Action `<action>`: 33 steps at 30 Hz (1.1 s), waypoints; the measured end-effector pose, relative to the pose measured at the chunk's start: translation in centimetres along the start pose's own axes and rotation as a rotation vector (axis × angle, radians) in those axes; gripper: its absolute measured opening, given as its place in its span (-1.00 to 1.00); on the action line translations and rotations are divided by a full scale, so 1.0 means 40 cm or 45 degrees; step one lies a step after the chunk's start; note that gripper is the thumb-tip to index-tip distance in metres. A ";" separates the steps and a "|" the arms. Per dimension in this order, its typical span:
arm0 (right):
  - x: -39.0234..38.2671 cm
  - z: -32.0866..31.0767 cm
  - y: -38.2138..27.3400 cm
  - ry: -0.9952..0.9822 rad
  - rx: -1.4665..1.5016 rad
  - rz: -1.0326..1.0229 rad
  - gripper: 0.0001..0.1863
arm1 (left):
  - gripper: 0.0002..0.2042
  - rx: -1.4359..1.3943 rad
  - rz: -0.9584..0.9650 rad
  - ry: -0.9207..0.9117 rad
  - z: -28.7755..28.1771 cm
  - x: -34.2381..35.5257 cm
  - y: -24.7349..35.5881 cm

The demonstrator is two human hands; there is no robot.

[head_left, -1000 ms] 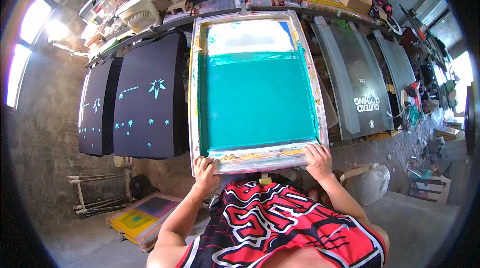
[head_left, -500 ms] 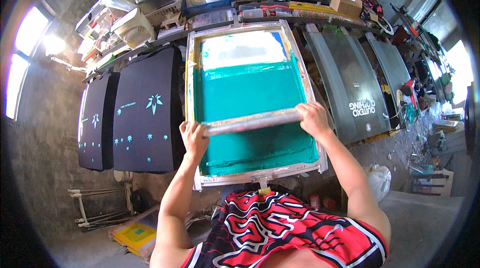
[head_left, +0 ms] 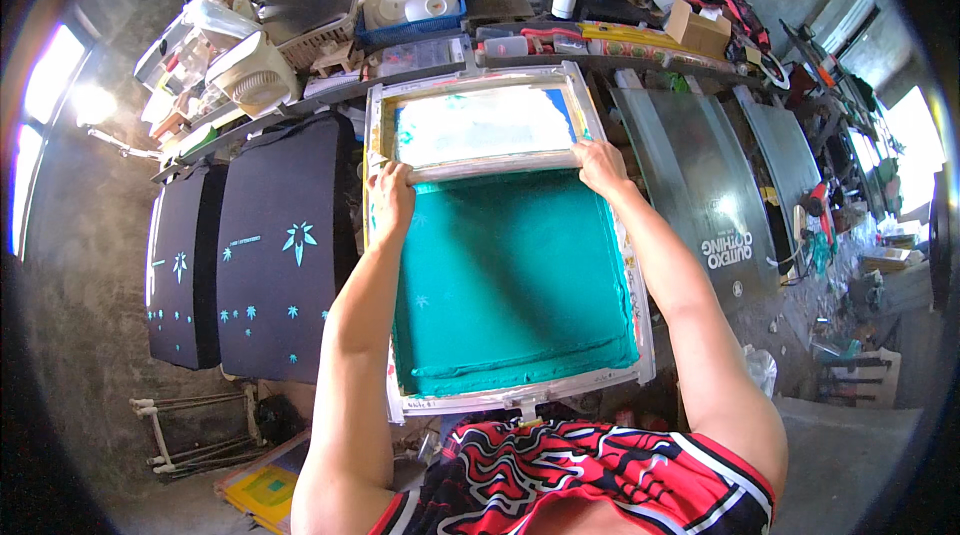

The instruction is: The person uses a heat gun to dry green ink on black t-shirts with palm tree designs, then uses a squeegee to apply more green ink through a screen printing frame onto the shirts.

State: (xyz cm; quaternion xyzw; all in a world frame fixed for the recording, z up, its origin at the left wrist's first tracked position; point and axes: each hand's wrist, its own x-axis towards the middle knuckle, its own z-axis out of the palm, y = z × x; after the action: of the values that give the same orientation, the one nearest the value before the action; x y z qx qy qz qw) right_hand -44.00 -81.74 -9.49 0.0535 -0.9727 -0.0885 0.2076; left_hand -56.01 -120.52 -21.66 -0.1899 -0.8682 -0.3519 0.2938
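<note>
In front of me lies a screen printing frame (head_left: 647, 355) with pale, ink-stained edges. Teal ink (head_left: 515, 275) covers most of its mesh, thicker along the near edge. The far part of the mesh (head_left: 480, 125) looks white, with a blue patch at its right corner. A long squeegee (head_left: 495, 167) lies crosswise at the boundary between the teal and white areas. My left hand (head_left: 391, 201) is closed round its left end, and my right hand (head_left: 602, 168) round its right end. The squeegee's lower edge is hidden from me.
Left of the frame, black fabric (head_left: 280, 265) with light-blue leaf prints lies on boards. Right of it are a dark printed panel (head_left: 695, 175) and a narrower grey board (head_left: 780, 145). Behind runs a cluttered shelf with a blue basket (head_left: 412, 30) and a cardboard box (head_left: 698, 30).
Both hands have pushed the squeegee away from me, from the middle of the screen to the far edge of the teal area. My arms are stretched farther forward.
</note>
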 end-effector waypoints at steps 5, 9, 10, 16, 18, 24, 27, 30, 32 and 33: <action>-0.080 -0.026 -0.044 -0.165 -0.055 0.182 -0.76 | -0.83 0.039 0.053 0.005 -0.013 -0.014 0.000; -0.269 -0.077 -0.131 -0.024 0.000 0.140 -0.92 | -0.85 -0.044 0.203 0.026 -0.088 -0.147 0.024; -0.322 -0.093 -0.156 -0.045 0.017 0.164 -0.92 | -0.84 -0.068 0.221 0.031 -0.111 -0.187 0.033; -0.628 -0.215 -0.308 -0.088 0.072 0.260 -0.82 | -0.66 -0.164 0.268 -0.064 -0.248 -0.443 0.099; -0.713 -0.247 -0.353 -0.113 0.140 0.335 -0.69 | -0.66 -0.121 0.250 -0.142 -0.291 -0.517 0.119; -0.864 -0.263 -0.404 -0.011 0.129 0.170 -0.63 | -0.56 -0.070 0.205 -0.275 -0.412 -0.762 0.144; -0.880 -0.251 -0.405 0.061 0.134 0.071 -0.64 | -0.50 -0.074 0.268 -0.209 -0.446 -0.827 0.143; -0.864 -0.253 -0.395 0.024 0.128 0.025 -0.64 | -0.49 -0.078 0.257 -0.245 -0.453 -0.825 0.142; -0.837 -0.262 -0.382 -0.053 0.157 0.035 -0.64 | -0.59 -0.083 0.202 -0.222 -0.448 -0.796 0.146; -0.818 -0.268 -0.374 -0.072 0.205 0.039 -0.65 | -0.63 -0.054 0.229 -0.192 -0.446 -0.776 0.145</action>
State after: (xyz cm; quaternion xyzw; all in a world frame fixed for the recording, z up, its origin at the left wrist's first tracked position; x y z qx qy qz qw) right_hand -8.84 -93.40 -15.70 0.0528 -0.9829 -0.0083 0.1764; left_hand -22.73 -133.28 -28.41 -0.2990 -0.8597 -0.3272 0.2538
